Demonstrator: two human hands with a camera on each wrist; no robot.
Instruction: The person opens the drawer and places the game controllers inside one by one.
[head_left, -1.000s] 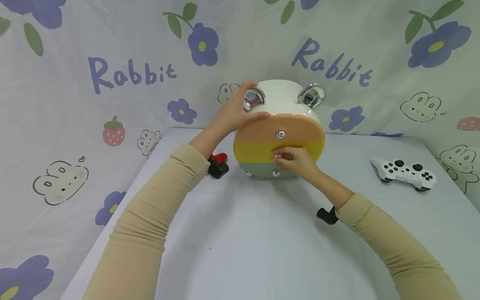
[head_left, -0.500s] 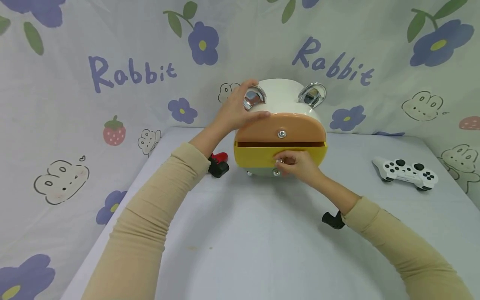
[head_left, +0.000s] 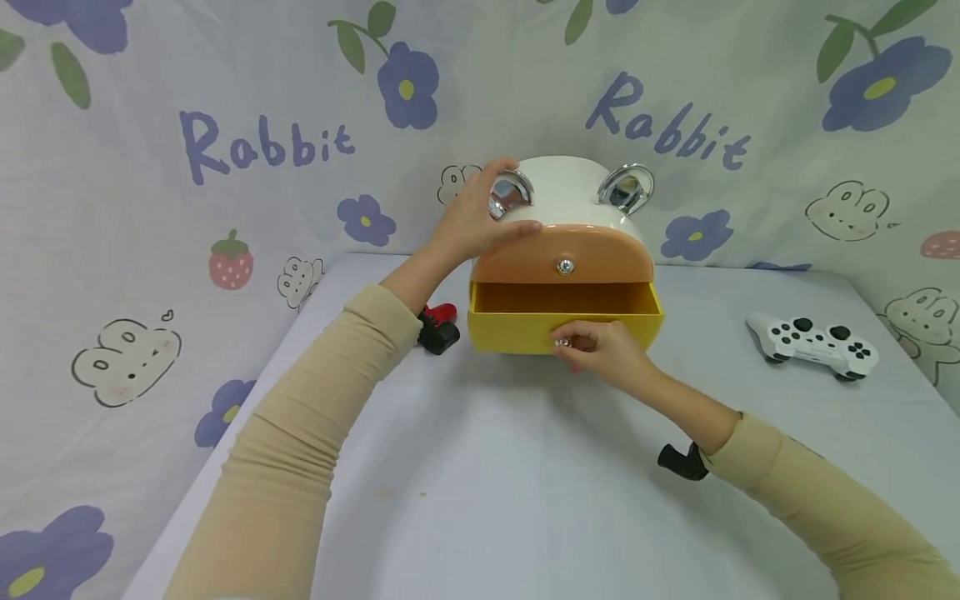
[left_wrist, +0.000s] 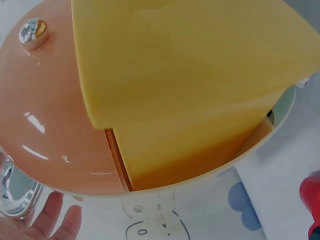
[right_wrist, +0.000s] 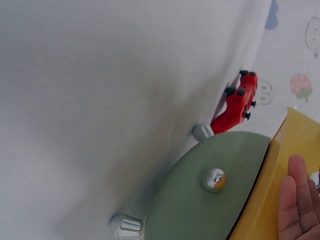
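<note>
right hand (head_left: 603,348) pinches knob (head_left: 564,342) of yellow drawer (head_left: 513,334); left hand (head_left: 468,221) lies spread against cabinet (head_left: 566,187); roomy desk (head_left: 480,500) in front; red controller (head_left: 444,313) part-hidden.

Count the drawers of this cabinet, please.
3: the orange drawer on top, the yellow drawer in the middle, pulled open, and the green drawer below. I see no others.
</note>
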